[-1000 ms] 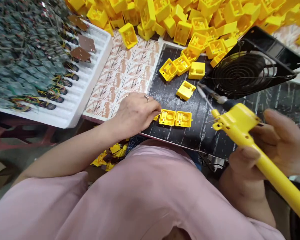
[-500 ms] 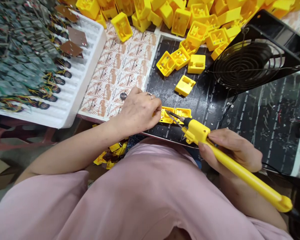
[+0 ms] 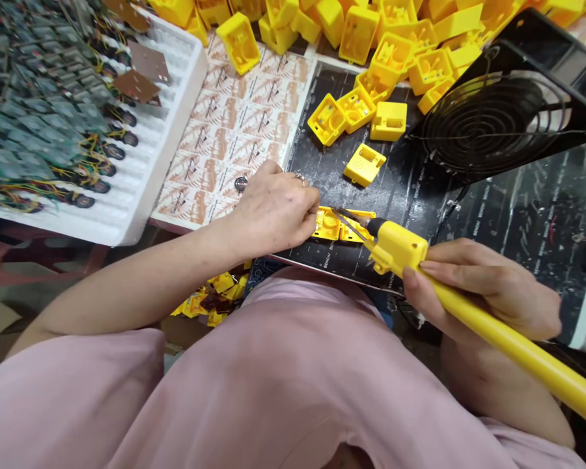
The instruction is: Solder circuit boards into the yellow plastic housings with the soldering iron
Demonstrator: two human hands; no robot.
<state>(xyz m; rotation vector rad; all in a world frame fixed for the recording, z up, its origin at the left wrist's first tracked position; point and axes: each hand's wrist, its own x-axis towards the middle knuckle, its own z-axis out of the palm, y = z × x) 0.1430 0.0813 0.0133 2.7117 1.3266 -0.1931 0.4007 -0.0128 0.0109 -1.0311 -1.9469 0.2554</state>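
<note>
My right hand (image 3: 483, 286) is wrapped round a yellow soldering tool (image 3: 405, 247). The tool's dark metal tip and a thin rod reach over an open yellow case (image 3: 359, 228) near the table's front edge. Just left of it sits another open yellow case (image 3: 328, 225), partly covered by my left hand (image 3: 283, 208). The fingers of my left hand are curled down at that case's left end; what they pinch is hidden. A small round metal part (image 3: 241, 184) lies beside my left wrist.
A white foam tray (image 3: 176, 117) of wired circuit boards (image 3: 53, 104) stands at the left. Yellow cases (image 3: 361, 36) are heaped at the back, with a few loose ones (image 3: 364, 164) nearer. A black fan (image 3: 493, 124) stands at the right. More yellow pieces (image 3: 195, 303) lie below the table.
My right hand and the soldering tool have shifted right, and the tip has moved from the left case toward the right one. My left hand has barely moved.
</note>
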